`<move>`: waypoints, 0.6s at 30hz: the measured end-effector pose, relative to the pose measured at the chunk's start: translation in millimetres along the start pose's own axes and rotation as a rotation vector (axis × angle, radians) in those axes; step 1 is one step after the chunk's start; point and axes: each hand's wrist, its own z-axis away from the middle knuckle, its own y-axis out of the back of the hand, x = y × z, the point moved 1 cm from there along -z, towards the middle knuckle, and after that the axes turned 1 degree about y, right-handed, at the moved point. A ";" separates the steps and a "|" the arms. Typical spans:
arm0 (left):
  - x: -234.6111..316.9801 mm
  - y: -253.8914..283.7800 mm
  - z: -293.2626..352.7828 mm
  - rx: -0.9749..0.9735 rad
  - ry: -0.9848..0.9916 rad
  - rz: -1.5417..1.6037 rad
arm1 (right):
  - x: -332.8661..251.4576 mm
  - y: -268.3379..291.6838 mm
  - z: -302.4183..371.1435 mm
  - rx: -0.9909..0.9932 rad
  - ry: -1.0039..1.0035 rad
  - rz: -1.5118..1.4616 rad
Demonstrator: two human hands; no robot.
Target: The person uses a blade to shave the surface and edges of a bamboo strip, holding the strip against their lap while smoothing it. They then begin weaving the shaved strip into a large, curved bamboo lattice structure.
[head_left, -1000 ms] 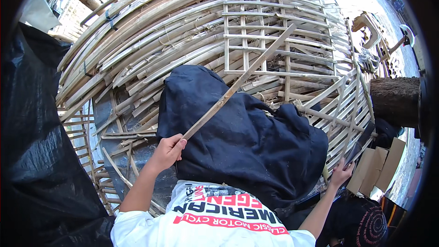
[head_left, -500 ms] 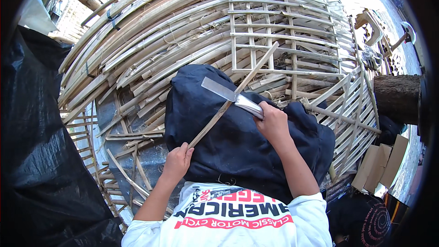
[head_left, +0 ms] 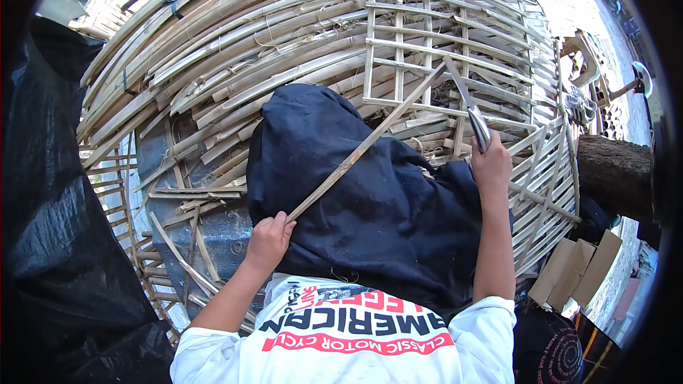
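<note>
My left hand [head_left: 269,243] is closed round the near end of a long bamboo strip [head_left: 348,161]. The strip slants up and to the right over the dark cloth [head_left: 341,199] on my lap. In my right hand [head_left: 491,165] is a large knife [head_left: 469,99], gripped by its shiny handle. The blade points up and to the left, its tip by the far end of the strip; I cannot tell whether they touch.
Bundled split bamboo [head_left: 242,50] lies in front, with a bamboo lattice [head_left: 398,28] on top. Black plastic sheeting [head_left: 78,206] hangs at left. Offcut strips [head_left: 192,242] lie beside my left arm. A log [head_left: 613,171] and an opened cardboard box [head_left: 575,270] are at right.
The knife has moved right and away along the strip, from its middle to near its far end, and turned more upright. My left hand keeps hold of the strip.
</note>
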 end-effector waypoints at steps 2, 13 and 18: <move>-1.6 -5.9 -0.6 0.024 -0.048 0.014 | -2.6 19.2 4.5 0.036 -0.027 -0.092; 1.3 -3.7 1.5 0.015 -0.012 -0.022 | -80.8 -19.2 68.5 -0.246 0.193 -0.574; 6.1 -5.4 0.2 0.040 -0.002 -0.016 | -77.3 1.4 63.1 -0.754 -0.016 -0.819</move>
